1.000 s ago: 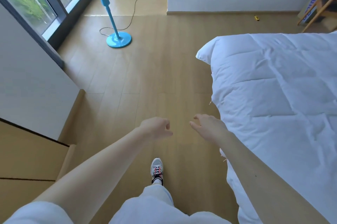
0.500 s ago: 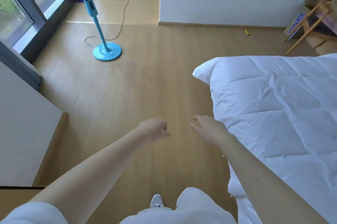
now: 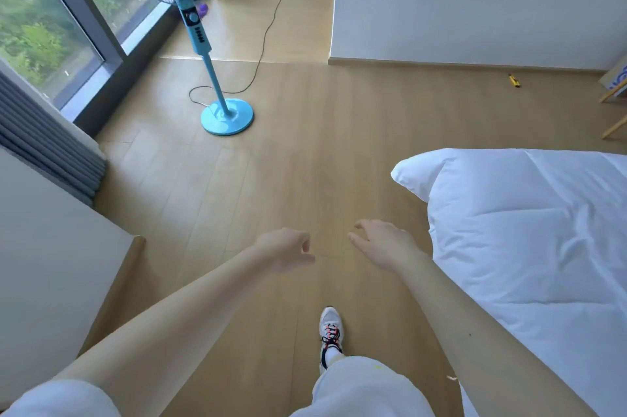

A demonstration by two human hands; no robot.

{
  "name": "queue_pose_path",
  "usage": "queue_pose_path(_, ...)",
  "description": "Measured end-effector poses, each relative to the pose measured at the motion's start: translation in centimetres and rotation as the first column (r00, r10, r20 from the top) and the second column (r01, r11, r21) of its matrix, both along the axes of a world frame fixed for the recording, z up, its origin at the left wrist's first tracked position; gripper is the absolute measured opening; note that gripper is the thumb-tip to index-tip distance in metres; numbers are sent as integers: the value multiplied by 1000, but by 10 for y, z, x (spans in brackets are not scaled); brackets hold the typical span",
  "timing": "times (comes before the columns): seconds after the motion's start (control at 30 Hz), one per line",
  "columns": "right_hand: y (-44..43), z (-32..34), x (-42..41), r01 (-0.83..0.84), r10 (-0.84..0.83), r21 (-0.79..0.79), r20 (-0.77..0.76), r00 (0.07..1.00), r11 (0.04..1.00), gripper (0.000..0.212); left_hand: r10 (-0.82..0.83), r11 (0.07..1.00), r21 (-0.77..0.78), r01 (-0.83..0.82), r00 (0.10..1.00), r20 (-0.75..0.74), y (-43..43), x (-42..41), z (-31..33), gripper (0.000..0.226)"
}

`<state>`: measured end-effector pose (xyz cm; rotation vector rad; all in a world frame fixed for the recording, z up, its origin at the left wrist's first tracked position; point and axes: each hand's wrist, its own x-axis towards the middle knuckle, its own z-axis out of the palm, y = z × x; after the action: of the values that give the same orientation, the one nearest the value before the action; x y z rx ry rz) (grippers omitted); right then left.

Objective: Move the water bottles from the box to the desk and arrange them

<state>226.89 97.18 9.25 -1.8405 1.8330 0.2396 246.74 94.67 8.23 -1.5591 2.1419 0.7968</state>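
No water bottles and no desk appear in this view. A corner of a cardboard box (image 3: pixel 615 78) with blue print shows at the far right edge, partly cut off. My left hand (image 3: pixel 286 248) is stretched out over the wooden floor with its fingers loosely curled and nothing in it. My right hand (image 3: pixel 381 245) hangs beside it, a short gap apart, fingers spread and empty. Both hands are far from the box.
A bed with a white duvet (image 3: pixel 529 247) fills the right side. A blue standing fan (image 3: pixel 226 116) stands ahead left, its cable trailing on the floor. A white cabinet side (image 3: pixel 51 263) is at left. A yellow utility knife (image 3: pixel 514 80) lies by the wall. My shoe (image 3: pixel 330 331) steps forward.
The view has advanced along the floor and tilted up, so the fan and far wall look closer. A foot has stepped forward. Both hands keep the same empty pose.
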Motion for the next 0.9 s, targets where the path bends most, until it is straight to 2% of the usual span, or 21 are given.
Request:
queue_pose_path(0.1,-57,6,-14,-8,9,-21,48,999,1000,50,21,999,-41,-20,999,26,-56,-14,20,35)
queue_pose_path(0.2,-103,9,-32,-5,8,-48,73,997,999,49,37,996,-83,-38,999,-12,-108,-37,35,34)
queue_pose_path(0.37,-145,-3,-65,50,-48,-21,82,995,999,49,-58,988,-141,59,998,10,-169,-77,42,35)
queue_pose_path(0.57,-184,-13,-106,145,-146,17,87,985,989,49,-162,982,-92,167,985,62,-225,-120,30,36)
queue_pose_path(0.9,-275,-27,-168,343,-344,40,47,938,939,50,-370,929,-13,370,929,25,-360,-208,2,36)
